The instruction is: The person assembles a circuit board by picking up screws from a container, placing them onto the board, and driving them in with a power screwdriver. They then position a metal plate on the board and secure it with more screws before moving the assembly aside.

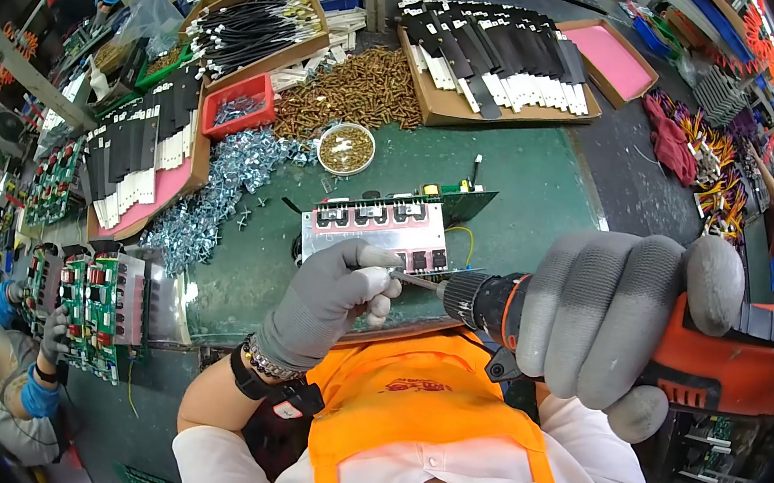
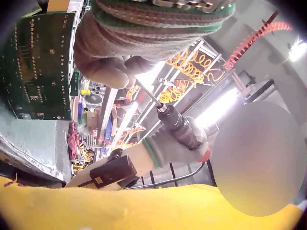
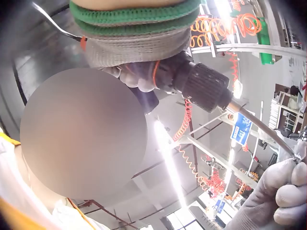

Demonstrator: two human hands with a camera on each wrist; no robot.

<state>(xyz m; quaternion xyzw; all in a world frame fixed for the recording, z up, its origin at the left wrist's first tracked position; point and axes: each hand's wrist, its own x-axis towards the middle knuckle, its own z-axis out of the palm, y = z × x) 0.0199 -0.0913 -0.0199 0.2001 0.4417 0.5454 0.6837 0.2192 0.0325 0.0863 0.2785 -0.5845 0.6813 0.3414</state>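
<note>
The right hand (image 1: 603, 314), in a grey glove, grips a red and black power screwdriver (image 1: 726, 361) whose bit points left. At the bit's tip, the gloved left hand (image 1: 328, 297) pinches with thumb and fingers; what small piece lies between them cannot be made out. Just beyond the left hand, a metal plate with pink areas and black parts (image 1: 374, 230) is joined to a green circuit board (image 1: 468, 203). In the left wrist view the board's underside (image 2: 41, 67) shows beside the left hand (image 2: 105, 62). The right wrist view shows the bit (image 3: 264, 127) reaching the left fingertips.
Past the board stand a round tub (image 1: 347, 149), a pile of brass-coloured pieces (image 1: 352, 85), silvery screws (image 1: 230, 190) and a red bin (image 1: 238, 106). Boxes of black and white strips (image 1: 493, 63) line the back. Another person (image 1: 18, 381) is at the left beside more boards (image 1: 97, 313).
</note>
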